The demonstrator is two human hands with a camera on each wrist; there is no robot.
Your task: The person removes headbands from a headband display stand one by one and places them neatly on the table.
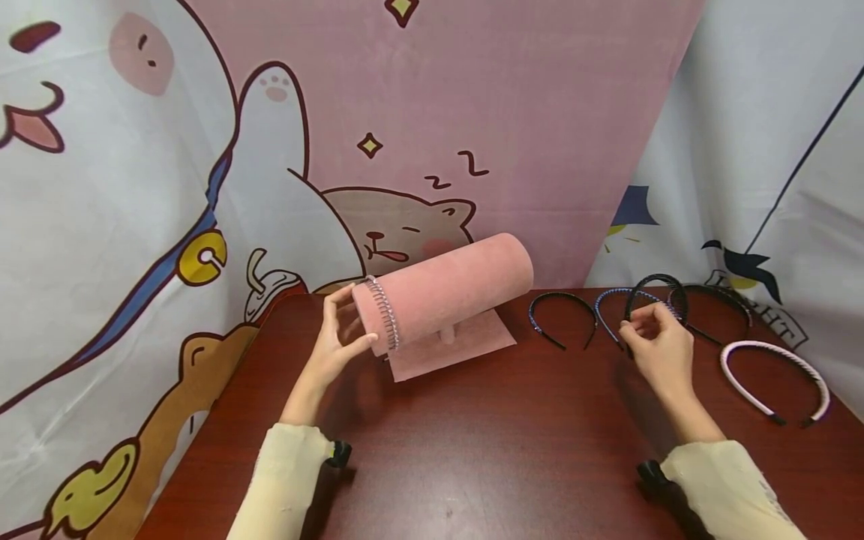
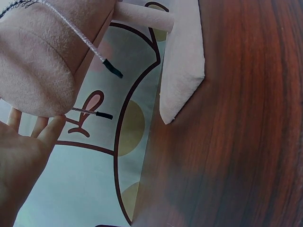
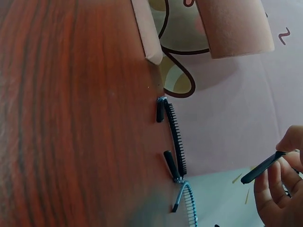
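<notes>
A pink padded headband stand (image 1: 466, 281) lies sideways as a roll on a short post, above its flat base (image 1: 466, 356). My left hand (image 1: 329, 345) grips the roll's left end, thumb on the near side and fingers at the far side. Close by that hand, a silvery toothed headband (image 1: 386, 311) sits around the roll; its dark tips (image 2: 113, 69) hang below in the left wrist view. On the right, my right hand (image 1: 663, 349) pinches a black headband (image 1: 658, 277) near one end, held up above the table. Its dark end (image 3: 260, 170) sticks out from the fingers in the right wrist view.
Along the table's back lie a dark headband with blue bits (image 1: 563, 294), a blue headband (image 1: 599, 304) and another dark headband (image 1: 745, 311). A pale pink headband (image 1: 776, 345) rests at the right. A printed cloth (image 1: 526, 112) hangs behind the reddish-brown table (image 1: 472, 450).
</notes>
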